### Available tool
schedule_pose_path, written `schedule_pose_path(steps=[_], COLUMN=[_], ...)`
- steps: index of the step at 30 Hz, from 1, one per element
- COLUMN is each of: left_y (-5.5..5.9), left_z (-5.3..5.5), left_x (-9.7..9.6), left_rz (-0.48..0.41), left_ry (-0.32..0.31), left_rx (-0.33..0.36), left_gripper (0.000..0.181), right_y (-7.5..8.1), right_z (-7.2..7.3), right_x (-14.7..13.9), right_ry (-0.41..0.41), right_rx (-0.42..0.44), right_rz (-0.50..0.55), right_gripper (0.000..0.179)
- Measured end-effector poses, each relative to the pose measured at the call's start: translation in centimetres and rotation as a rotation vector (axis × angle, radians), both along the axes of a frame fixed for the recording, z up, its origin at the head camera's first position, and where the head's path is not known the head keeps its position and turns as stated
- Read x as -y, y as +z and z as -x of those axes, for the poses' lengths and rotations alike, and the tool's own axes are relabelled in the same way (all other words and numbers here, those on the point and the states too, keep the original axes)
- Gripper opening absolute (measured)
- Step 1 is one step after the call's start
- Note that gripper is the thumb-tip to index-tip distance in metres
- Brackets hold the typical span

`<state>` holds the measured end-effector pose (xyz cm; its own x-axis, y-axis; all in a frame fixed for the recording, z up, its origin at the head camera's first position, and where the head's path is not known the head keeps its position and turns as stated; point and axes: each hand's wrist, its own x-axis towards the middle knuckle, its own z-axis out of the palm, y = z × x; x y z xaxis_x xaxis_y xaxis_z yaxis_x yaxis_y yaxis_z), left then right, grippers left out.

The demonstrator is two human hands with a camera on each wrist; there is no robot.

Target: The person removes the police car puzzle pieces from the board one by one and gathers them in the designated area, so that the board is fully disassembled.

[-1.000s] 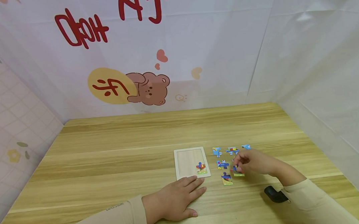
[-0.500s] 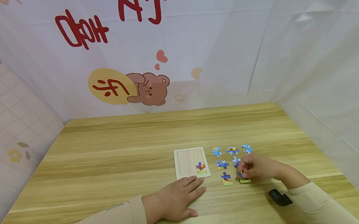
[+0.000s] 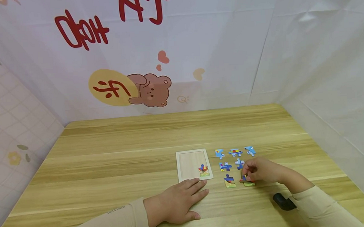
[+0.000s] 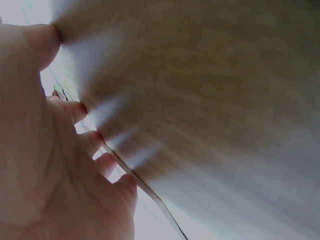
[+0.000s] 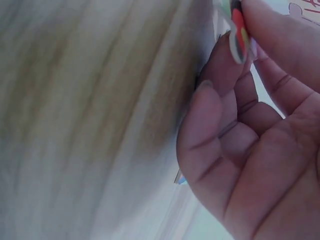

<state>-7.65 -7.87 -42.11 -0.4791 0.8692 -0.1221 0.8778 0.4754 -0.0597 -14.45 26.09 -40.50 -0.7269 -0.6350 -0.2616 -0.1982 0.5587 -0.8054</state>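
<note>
My right hand (image 3: pixel 262 171) pinches a jigsaw puzzle piece (image 3: pixel 249 183) between thumb and fingertips, low over the table in the bottom row of pieces; the right wrist view shows its red and yellow edge at the thumb. Part of that piece is covered by the fingers. Flat and spread, my left hand (image 3: pixel 182 199) rests with its fingertips at the near edge of a shallow wooden puzzle tray (image 3: pixel 179 166). One red, blue and green puzzle piece (image 3: pixel 204 171) lies in the tray's near right corner. The left wrist view shows the fingers against the tray's rim.
Loose jigsaw pieces lie right of the tray: a rainbow piece (image 3: pixel 219 154), a train-top piece (image 3: pixel 235 152), a light blue piece (image 3: pixel 250 150), a lettered piece (image 3: pixel 225 166), a blue-and-white piece (image 3: pixel 239 163) and a yellow-bottomed piece (image 3: pixel 229 181). A printed cloth (image 3: pixel 222 50) hangs behind the table.
My right hand has moved slightly nearer and to the right with the pinched piece, uncovering the blue-and-white and light blue pieces. My left hand and the tray stay put.
</note>
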Motion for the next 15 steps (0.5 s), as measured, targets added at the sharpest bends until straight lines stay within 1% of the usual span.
schedule_pose_path(steps=[3,9,15], left_y=[-0.09,-0.16,-0.15], left_z=[0.03,0.07,0.0], left_x=[0.01,0.02,0.04], left_rz=[0.0,-0.003,-0.003], left_ry=[-0.003,0.001,0.001], left_rx=[0.005,0.029,0.015], left_gripper=[0.068,0.069,0.069], right_y=[0.02,0.11,0.17], right_z=[-0.07,-0.26,-0.43], right_x=[0.1,0.44,0.63], right_ry=[-0.001,-0.001,-0.025], right_rx=[-0.036,-0.109,-0.134], right_rz=[-0.036,-0.105,-0.147], right_gripper=[0.003,0.003,0.005])
